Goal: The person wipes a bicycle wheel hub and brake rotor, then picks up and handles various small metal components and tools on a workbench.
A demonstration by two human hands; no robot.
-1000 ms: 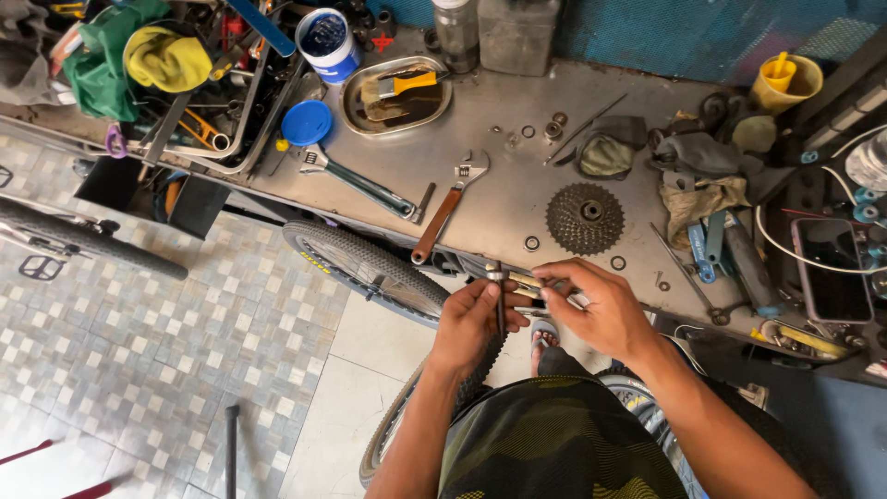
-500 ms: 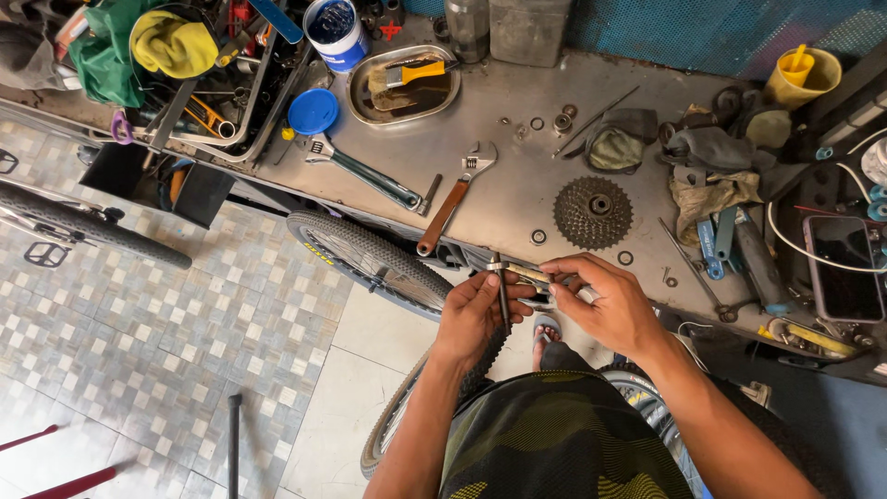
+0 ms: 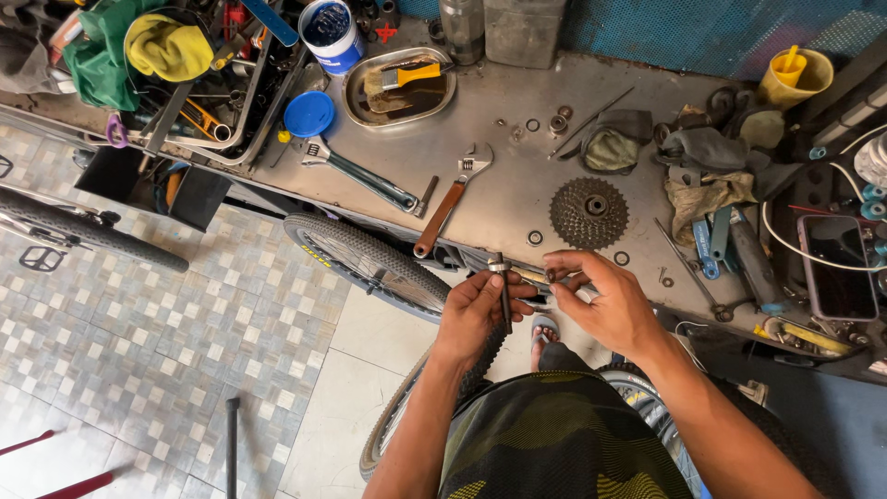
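Note:
My left hand (image 3: 476, 311) grips a thin metal axle rod (image 3: 504, 288) with a nut at its top end, holding it upright just off the front edge of the metal workbench (image 3: 517, 176). My right hand (image 3: 605, 300) pinches a small dark ring-shaped part (image 3: 552, 274) between thumb and forefinger, right beside the rod's upper end. A brass-coloured piece (image 3: 531, 275) shows between the two hands. A bicycle wheel (image 3: 370, 263) with a knobbly tyre leans below the hands, against the bench.
On the bench lie a cassette sprocket (image 3: 589, 212), two adjustable wrenches (image 3: 451, 199) (image 3: 356, 176), loose washers, rags, a metal tray with a brush (image 3: 399, 88), a blue tub (image 3: 331, 32) and a phone (image 3: 836, 268). Another bicycle tyre (image 3: 83, 231) stands on the tiled floor, left.
The view has shifted slightly; my hands stay together at the bench edge. My right fingers have moved the small part closer to the rod's top end.

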